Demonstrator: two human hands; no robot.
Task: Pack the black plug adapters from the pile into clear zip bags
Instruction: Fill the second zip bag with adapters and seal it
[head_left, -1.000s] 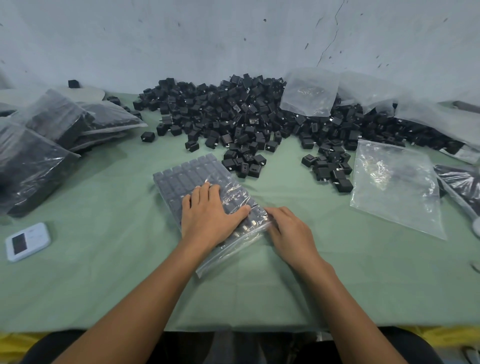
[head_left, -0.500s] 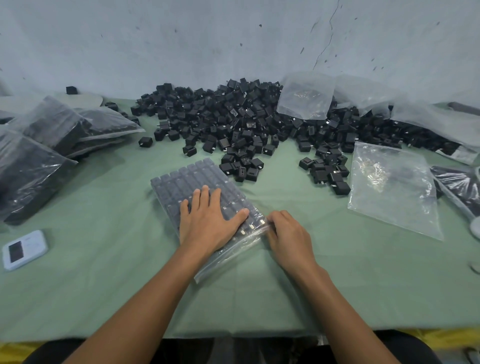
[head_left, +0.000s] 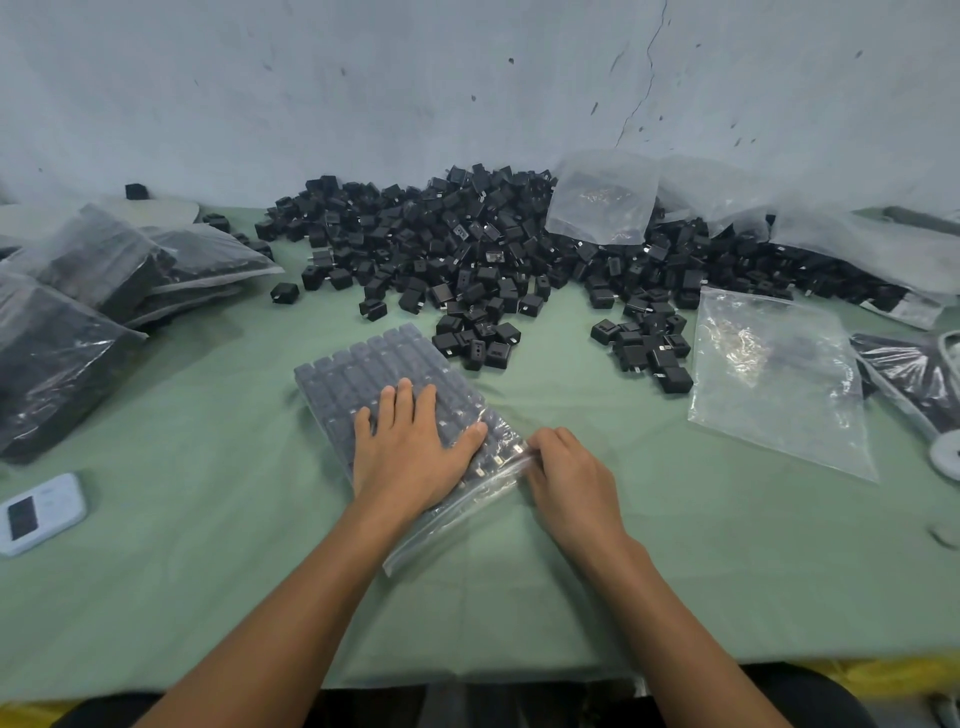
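Observation:
A clear zip bag (head_left: 363, 374) filled with rows of black plug adapters lies flat on the green cloth in front of me. My left hand (head_left: 410, 447) presses flat on its near half, fingers straight. At the bag's near right edge my right hand (head_left: 566, 478) has curled fingers on the plastic by the opening. A big pile of loose black adapters (head_left: 467, 249) spreads along the wall behind the bag. An empty clear bag (head_left: 779, 374) lies to the right.
Several filled bags (head_left: 78, 301) are stacked at the left. A small white device (head_left: 36, 512) lies at the near left. More empty bags (head_left: 602, 200) rest on the pile at the back right. A dark bag (head_left: 914, 374) and a white cable sit at the far right.
My left hand has stayed flat on the bag. My right hand has shifted slightly along the bag's near right edge. The camera view has drifted a little.

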